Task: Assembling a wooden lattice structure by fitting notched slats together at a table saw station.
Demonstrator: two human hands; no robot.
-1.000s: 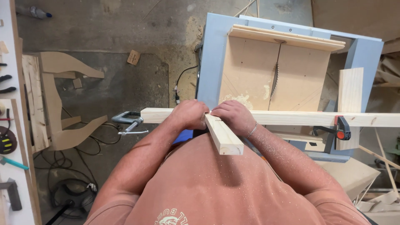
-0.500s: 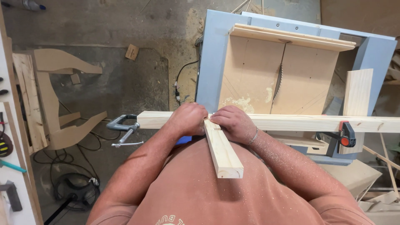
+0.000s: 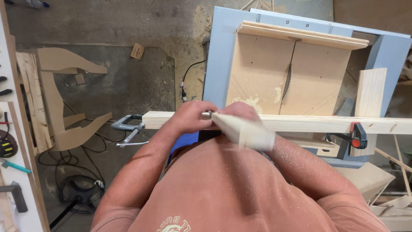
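Note:
My left hand (image 3: pixel 192 117) and my right hand (image 3: pixel 240 110) both grip a short pale wooden stick (image 3: pixel 243 130) at its far end, where a small metal piece (image 3: pixel 206 114) shows between my fingers. The stick is blurred and points back toward my chest and to the right. Both hands rest on a long wooden rail (image 3: pixel 326 124) that runs across the near edge of a blue table saw (image 3: pixel 216 60). On the saw sits a wooden sled (image 3: pixel 262 73) with the saw blade (image 3: pixel 288 77) standing in its slot.
A metal clamp (image 3: pixel 127 129) holds the rail's left end and a red and black clamp (image 3: pixel 355 137) its right part. A board (image 3: pixel 369 99) leans at the saw's right. Curved wooden cut-outs (image 3: pixel 60 103) and cables lie on the concrete floor. A white tool shelf (image 3: pixel 13 172) borders the left.
The stick has swung from pointing straight at my chest to pointing right, and is now blurred. Both hands have stayed on the rail.

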